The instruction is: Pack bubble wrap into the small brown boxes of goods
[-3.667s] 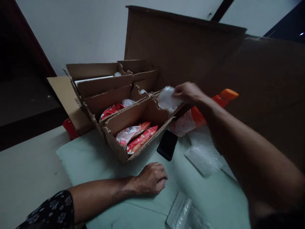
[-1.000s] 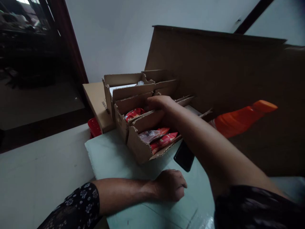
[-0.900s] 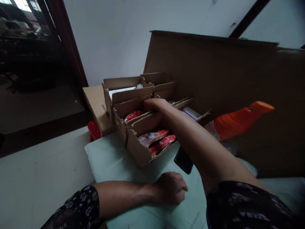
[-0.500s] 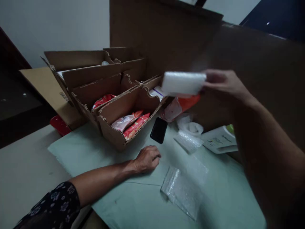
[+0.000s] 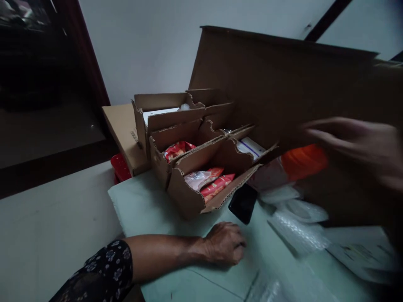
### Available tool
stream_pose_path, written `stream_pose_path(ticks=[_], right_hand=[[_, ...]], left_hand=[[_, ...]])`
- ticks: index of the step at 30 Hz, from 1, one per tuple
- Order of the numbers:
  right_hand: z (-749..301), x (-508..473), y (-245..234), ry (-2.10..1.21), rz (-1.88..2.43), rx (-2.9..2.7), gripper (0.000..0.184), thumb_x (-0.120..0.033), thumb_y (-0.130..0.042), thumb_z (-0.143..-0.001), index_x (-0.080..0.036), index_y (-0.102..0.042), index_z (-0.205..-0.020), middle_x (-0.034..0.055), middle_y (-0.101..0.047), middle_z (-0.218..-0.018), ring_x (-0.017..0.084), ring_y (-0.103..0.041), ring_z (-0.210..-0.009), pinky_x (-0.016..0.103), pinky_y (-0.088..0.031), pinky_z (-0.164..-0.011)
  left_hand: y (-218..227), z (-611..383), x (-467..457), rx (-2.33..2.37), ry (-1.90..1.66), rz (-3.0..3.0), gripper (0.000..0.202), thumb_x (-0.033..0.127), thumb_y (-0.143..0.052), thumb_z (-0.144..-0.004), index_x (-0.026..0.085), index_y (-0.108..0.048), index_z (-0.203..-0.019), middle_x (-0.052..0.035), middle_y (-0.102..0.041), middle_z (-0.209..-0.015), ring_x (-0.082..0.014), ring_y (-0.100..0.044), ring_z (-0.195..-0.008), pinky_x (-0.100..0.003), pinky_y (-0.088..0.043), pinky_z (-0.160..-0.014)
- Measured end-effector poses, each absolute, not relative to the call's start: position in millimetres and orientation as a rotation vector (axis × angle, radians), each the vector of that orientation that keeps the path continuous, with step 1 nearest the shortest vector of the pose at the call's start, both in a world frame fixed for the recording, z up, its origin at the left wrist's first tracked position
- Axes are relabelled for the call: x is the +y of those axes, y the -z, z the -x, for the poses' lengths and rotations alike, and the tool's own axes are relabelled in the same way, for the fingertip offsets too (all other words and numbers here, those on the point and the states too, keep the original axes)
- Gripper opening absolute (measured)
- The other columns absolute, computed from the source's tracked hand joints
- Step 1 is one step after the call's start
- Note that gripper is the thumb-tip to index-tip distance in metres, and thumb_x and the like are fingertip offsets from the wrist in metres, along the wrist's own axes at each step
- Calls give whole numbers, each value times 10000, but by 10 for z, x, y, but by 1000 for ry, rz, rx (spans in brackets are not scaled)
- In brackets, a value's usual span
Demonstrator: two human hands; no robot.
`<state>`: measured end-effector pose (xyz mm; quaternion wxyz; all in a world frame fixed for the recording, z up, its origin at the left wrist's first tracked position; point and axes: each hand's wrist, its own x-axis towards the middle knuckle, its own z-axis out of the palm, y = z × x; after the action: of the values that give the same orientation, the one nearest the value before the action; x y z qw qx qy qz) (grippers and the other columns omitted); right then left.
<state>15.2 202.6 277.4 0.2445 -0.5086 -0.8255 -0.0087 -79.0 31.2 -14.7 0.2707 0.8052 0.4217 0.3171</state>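
My left hand (image 5: 225, 244) lies on the pale green table cover (image 5: 147, 209) with its fingers curled in, and nothing shows in it. Just beyond it is a black phone (image 5: 243, 204). At the right my right hand (image 5: 362, 147) hangs in the air, blurred, its fingers stretched out and no object visible in them. Below that hand is an orange-and-clear plastic bag (image 5: 304, 161). Left of centre stand open cardboard bins (image 5: 185, 203), the front ones holding red snack packets (image 5: 217, 186). A white box with a purple stripe (image 5: 251, 147) sits in a bin farther back.
Bubble wrap (image 5: 299, 233) and a white plastic container (image 5: 362, 251) lie at the right. More clear wrap (image 5: 267, 289) is at the bottom edge. A tall cardboard panel (image 5: 267, 79) rises behind the bins. A flat carton (image 5: 126, 134) and a red basket (image 5: 119, 167) stand left.
The white wrapped packet has left my right hand and is out of sight. That hand has opened and shifted right in view. The view has swung left; my left hand remains on the table.
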Motion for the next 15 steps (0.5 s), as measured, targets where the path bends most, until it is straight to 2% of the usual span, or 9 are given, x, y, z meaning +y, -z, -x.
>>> stream_pose_path(ticks=[2, 5, 9, 12, 15], right_hand=[[750, 2027, -2802, -108, 1148, -2305, 236, -294, -619, -887, -208, -780, -1037, 124, -774, -1061, 237, -718, -958, 339, -535, -796], [1934, 2124, -2793, -85, 987, -2569, 271, -167, -625, -892, -97, -755, -1118, 118, -765, -1087, 220, -688, -1028, 304, -516, -910], [2793, 2348, -2741, 182, 1085, -2859, 391, -185, -707, -854, -105, -703, -1237, 119, -709, -1255, 232, -656, -1150, 356, -484, -999], [3048, 2476, -2604, 220, 1168, -2959, 437, -208, -798, -790, -58, -707, -1190, 175, -705, -1242, 295, -660, -1169, 415, -497, -1014], [3142, 2519, -2490, 257, 1218, -2955, 415, -226, -836, -770, -46, -727, -1127, 217, -699, -1234, 360, -641, -1210, 459, -493, -1053]], left_hand=[[193, 760, 329, 1142, -864, -2164, 221, 166, -579, -824, 143, -737, -977, -87, -748, -978, -227, -669, -941, -340, -525, -883], [245, 711, 360, 1137, -869, -2166, 245, 168, -590, -801, 139, -741, -992, -93, -741, -968, -229, -665, -915, -346, -524, -863], [276, 666, 387, 1113, -895, -2194, 200, 177, -625, -772, 143, -740, -932, -101, -724, -909, -224, -653, -854, -333, -525, -814], [294, 654, 393, 1121, -923, -2192, 69, 218, -650, -775, 170, -691, -804, -78, -692, -846, -202, -625, -791, -310, -514, -759], [306, 659, 416, 1115, -928, -2208, 124, 263, -662, -787, 182, -621, -703, -64, -657, -785, -196, -604, -757, -304, -501, -715]])
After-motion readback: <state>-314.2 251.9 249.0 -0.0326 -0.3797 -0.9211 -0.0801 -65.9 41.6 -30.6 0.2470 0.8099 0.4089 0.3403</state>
